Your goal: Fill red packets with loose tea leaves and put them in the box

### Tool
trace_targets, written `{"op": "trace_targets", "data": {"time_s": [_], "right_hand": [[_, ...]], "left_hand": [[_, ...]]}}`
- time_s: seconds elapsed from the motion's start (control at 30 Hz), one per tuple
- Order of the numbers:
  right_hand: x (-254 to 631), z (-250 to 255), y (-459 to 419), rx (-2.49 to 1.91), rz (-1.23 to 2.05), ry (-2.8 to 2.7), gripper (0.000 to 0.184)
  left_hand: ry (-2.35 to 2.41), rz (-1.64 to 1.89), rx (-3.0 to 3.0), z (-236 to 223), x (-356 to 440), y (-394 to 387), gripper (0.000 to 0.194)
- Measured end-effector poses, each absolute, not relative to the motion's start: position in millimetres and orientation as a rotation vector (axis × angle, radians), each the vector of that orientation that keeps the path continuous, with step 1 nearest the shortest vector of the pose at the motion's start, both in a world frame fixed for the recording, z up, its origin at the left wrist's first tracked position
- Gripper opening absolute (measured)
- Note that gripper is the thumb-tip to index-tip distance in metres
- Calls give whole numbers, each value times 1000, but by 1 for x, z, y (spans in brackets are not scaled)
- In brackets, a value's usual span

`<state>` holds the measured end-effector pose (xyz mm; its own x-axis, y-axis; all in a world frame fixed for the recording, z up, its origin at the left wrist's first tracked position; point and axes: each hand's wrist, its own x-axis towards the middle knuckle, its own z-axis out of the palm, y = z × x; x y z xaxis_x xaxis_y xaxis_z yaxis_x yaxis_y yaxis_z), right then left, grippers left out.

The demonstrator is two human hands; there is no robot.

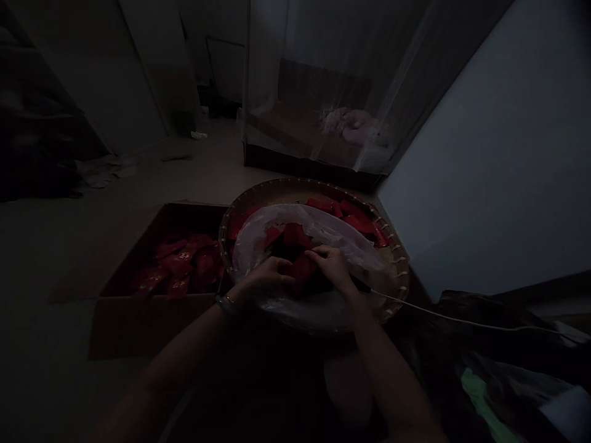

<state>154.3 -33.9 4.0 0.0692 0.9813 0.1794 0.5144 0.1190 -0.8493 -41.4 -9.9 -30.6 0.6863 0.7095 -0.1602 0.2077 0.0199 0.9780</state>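
The scene is very dark. A round woven basket sits in front of me, holding red paper packets and a clear plastic bag spread over them. My left hand and my right hand meet over the bag's middle, both with fingers closed on a red packet between them. More red packets lie along the basket's far rim. A bangle circles my left wrist.
A cardboard box with several red packets stands left of the basket. A white cable runs right from the basket. A netted frame stands behind, a pale wall at the right, and dark clutter at the lower right.
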Motion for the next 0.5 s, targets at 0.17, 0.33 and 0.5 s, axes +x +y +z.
{"op": "trace_targets", "data": {"time_s": [0.17, 0.33, 0.5], "right_hand": [[156, -2, -36, -1407, 650, -1533, 27], [148, -5, -36, -1386, 705, -1485, 27], [156, -2, -30, -1480, 728, -1241, 40]], "left_hand": [[733, 446, 1454, -20, -40, -15, 39], [764, 354, 1377, -15, -43, -19, 37], [803, 291, 1527, -17, -45, -19, 28]]}}
